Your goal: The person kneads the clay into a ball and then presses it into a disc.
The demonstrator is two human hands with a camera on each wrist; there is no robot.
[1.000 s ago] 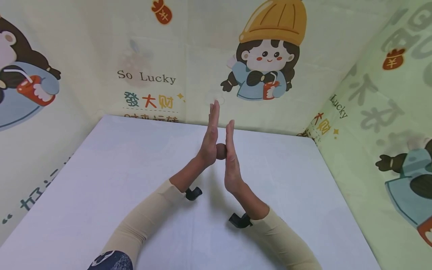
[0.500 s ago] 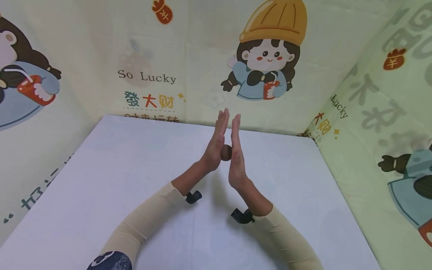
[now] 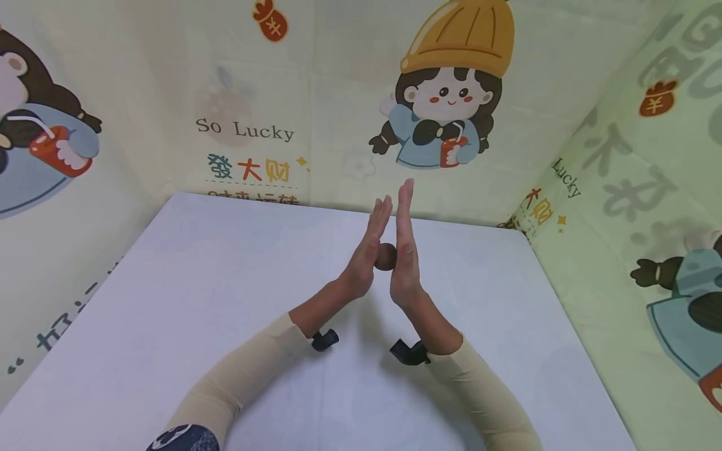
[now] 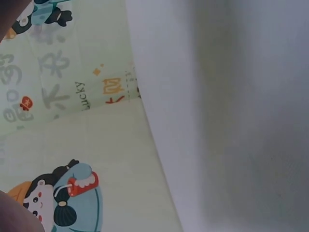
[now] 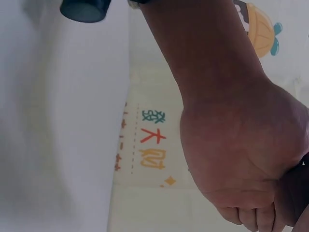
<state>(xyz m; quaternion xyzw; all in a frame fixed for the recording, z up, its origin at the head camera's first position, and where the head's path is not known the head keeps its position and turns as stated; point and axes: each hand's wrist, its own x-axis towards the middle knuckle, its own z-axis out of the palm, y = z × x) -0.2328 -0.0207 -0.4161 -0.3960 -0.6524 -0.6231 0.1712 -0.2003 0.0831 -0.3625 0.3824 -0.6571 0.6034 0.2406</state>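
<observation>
A small brown ball (image 3: 386, 257) is pressed between my two palms, above the white tabletop. My left hand (image 3: 361, 263) lies against its left side with straight fingers pointing forward and up. On the other side, the palm of my right hand (image 3: 405, 266) faces it, fingers also straight and reaching a little farther than the left ones. In the right wrist view, the left palm (image 5: 236, 145) fills much of the picture, and the dark ball (image 5: 293, 195) shows at the right edge. The left wrist view catches only a bit of hand (image 4: 17, 217) at its edge.
The white tabletop (image 3: 225, 263) spreads under both forearms. Printed cloth (image 3: 338, 81) with cartoon figures and lettering rises behind it and at both sides. Dark wrist-camera mounts (image 3: 325, 340) stick out below each wrist.
The left hand has slid back while the right hand has slid forward, so the right fingertips now reach farther. Both hands and the ball between them have shifted slightly right.
</observation>
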